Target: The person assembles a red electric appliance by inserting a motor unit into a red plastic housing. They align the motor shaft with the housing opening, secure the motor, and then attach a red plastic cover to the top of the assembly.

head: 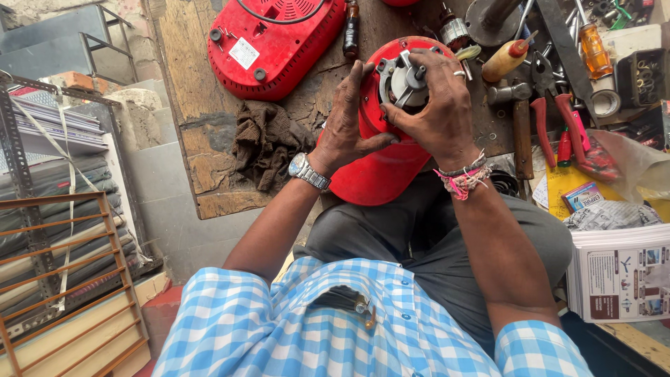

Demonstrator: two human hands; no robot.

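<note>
A red plastic appliance housing (380,171) rests against my lap at the edge of the wooden workbench (188,105). A grey metal motor (403,82) with a short shaft sits in its top. My left hand (347,122), with a wristwatch, grips the housing's left side. My right hand (436,105), with a ring and pink thread bracelets, is closed over the motor's right side, fingers on its metal frame.
A second red appliance base (269,42) lies upside down on the bench behind. A brown rag (265,146) lies to the left. Pliers with red handles (555,119), a hammer (520,129), a glue bottle (506,59) and small parts crowd the right. Papers (618,269) are stacked at right.
</note>
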